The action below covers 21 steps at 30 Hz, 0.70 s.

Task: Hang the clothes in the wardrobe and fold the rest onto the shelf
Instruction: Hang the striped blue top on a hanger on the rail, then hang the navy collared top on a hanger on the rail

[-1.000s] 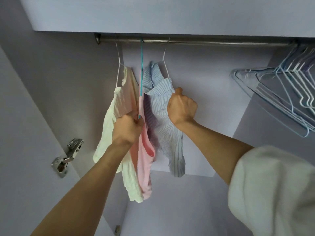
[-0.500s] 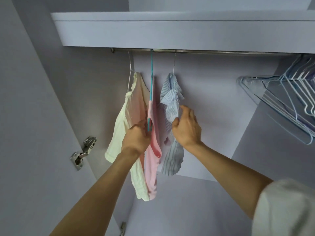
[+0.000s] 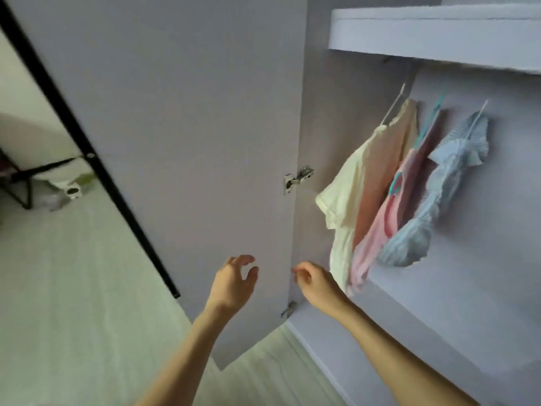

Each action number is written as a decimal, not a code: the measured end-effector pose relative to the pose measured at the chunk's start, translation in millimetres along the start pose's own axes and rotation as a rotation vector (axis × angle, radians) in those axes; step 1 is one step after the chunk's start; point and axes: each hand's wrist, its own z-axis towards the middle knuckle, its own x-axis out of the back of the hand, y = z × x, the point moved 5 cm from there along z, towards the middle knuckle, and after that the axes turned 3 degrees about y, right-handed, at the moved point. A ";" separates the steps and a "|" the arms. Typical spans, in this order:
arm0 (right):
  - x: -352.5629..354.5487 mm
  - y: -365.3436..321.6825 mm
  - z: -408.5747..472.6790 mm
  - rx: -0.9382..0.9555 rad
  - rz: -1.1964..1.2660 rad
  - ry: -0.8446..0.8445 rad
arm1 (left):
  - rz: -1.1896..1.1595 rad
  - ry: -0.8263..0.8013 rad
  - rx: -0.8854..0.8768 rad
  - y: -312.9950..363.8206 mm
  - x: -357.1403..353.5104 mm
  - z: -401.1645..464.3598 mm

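Both hands are empty with fingers loosely spread: left hand (image 3: 234, 284) at about 6 o'clock in front of the open wardrobe door (image 3: 190, 127), right hand (image 3: 314, 284) just beside it near the door's lower hinge (image 3: 288, 309). Three garments hang at 2 o'clock under the shelf (image 3: 433, 33), clear of both hands: cream top (image 3: 351, 200), pink garment (image 3: 377, 238), blue striped shirt (image 3: 433, 200), each on its own hanger. The rail is probably under the shelf edge, but motion blur hides it.
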 end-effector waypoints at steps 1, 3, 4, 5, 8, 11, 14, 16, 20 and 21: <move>-26.5 -13.0 -6.0 0.041 -0.009 -0.088 | 0.009 0.057 0.080 -26.8 19.2 -22.8; -68.0 -32.7 -19.5 0.102 -0.051 -0.222 | 0.001 0.137 0.215 -68.6 48.0 -58.9; -98.4 -49.5 -32.2 0.155 -0.075 -0.319 | -0.011 0.196 0.307 -94.5 70.8 -88.6; -118.1 -58.8 -39.9 0.198 -0.083 -0.381 | -0.017 0.235 0.368 -110.8 85.2 -107.6; -195.3 -106.4 -86.5 0.335 -0.108 -0.610 | -0.021 0.404 0.564 -170.1 136.8 -194.7; -262.9 -145.1 -139.5 0.434 -0.135 -0.781 | -0.019 0.546 0.710 -208.0 173.1 -283.8; -331.7 -184.8 -205.0 0.580 -0.204 -0.939 | -0.039 0.697 0.881 -243.5 201.5 -381.3; -380.4 -210.8 -259.7 0.672 -0.234 -1.048 | -0.068 0.811 1.000 -269.6 217.4 -451.7; -461.4 -241.0 -356.9 0.725 -0.301 -1.217 | -0.060 0.883 1.192 -318.9 235.6 -567.7; -474.4 -243.7 -373.0 0.733 -0.312 -1.239 | -0.035 0.874 1.218 -330.2 237.7 -587.9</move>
